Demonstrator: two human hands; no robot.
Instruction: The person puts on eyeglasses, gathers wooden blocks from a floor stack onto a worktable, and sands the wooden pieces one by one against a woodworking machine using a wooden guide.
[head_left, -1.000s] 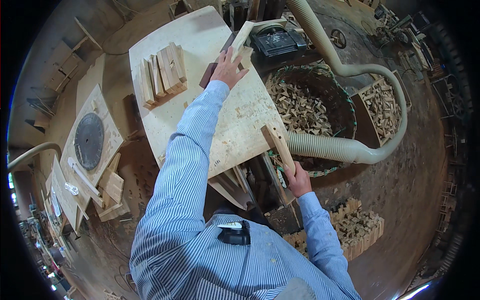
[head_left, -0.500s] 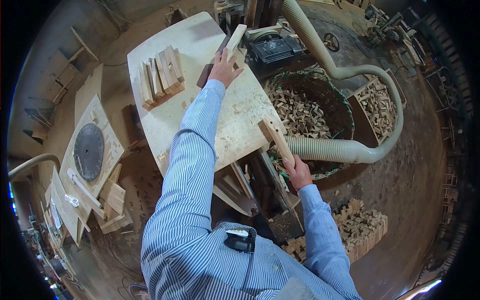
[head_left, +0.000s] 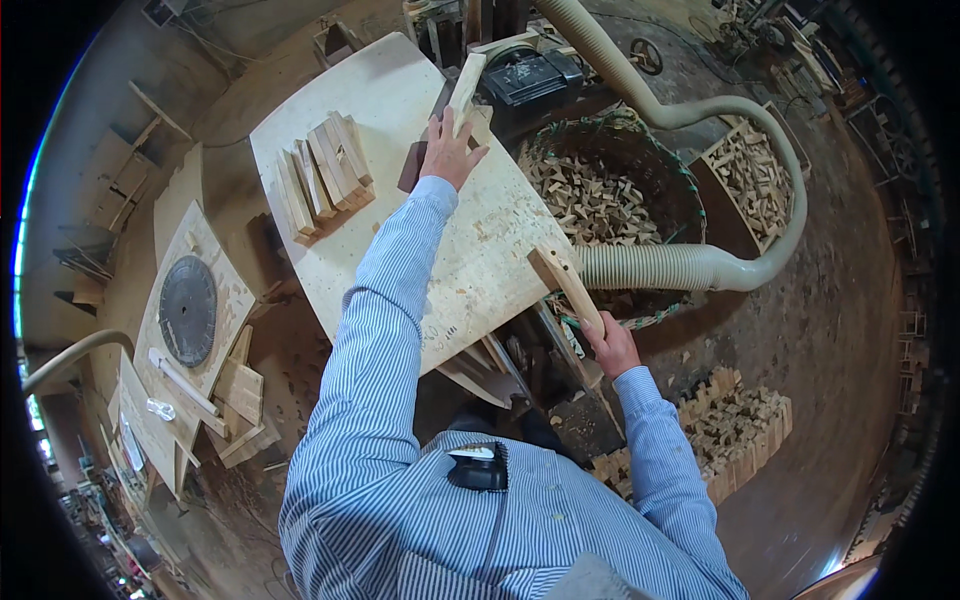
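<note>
My left hand (head_left: 452, 155) lies with fingers spread on a pale wood strip (head_left: 467, 85) near the far right edge of a light board tabletop (head_left: 470, 270). Beside that hand a dark brown block (head_left: 411, 167) shows in part. My right hand (head_left: 614, 345) is closed round a wooden bar (head_left: 572, 288), which slants up to the tabletop's near right corner. Several wood strips (head_left: 325, 165) lie side by side on the left part of the tabletop.
Right of the tabletop are a dark motor (head_left: 530, 75), a basket (head_left: 690, 190) of wood offcuts and a thick ribbed hose (head_left: 650, 265). A pile of wood pieces (head_left: 735, 425) stands by my right forearm. A round saw blade (head_left: 188, 310) lies on boards at the left.
The tabletop has shifted toward me relative to the hose and basket, carrying the strips. Both my hands have moved with it, the right still round the bar. The view has shifted slightly.
</note>
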